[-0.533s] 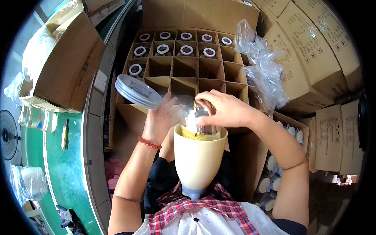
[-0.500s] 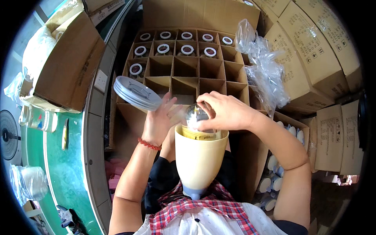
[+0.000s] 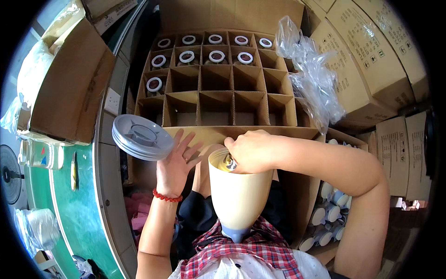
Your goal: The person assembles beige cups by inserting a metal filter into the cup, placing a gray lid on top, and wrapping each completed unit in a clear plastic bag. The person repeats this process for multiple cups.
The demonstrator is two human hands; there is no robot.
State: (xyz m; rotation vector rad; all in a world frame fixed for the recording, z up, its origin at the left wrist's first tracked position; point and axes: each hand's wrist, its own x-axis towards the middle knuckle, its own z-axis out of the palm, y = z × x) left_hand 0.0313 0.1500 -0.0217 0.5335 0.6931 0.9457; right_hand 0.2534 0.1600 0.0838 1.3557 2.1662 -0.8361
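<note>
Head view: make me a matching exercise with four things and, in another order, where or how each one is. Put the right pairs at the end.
Things
1. right hand
2. left hand
3. slim yellow tool
4. jars with white-rimmed tops

Places and states
A. lying on the green tabletop
B. standing in compartments of the divided carton
C. at the mouth of the cream vessel
D. fingers spread, next to the grey round lid

Pairs: 1-C, 2-D, 3-A, 4-B

This is a workshop: stacked cardboard boxes (image 3: 355, 53), a divided carton (image 3: 216, 76) (holding white-rimmed containers (image 3: 216, 56)) and a green-topped bench (image 3: 83, 209) show it.
</note>
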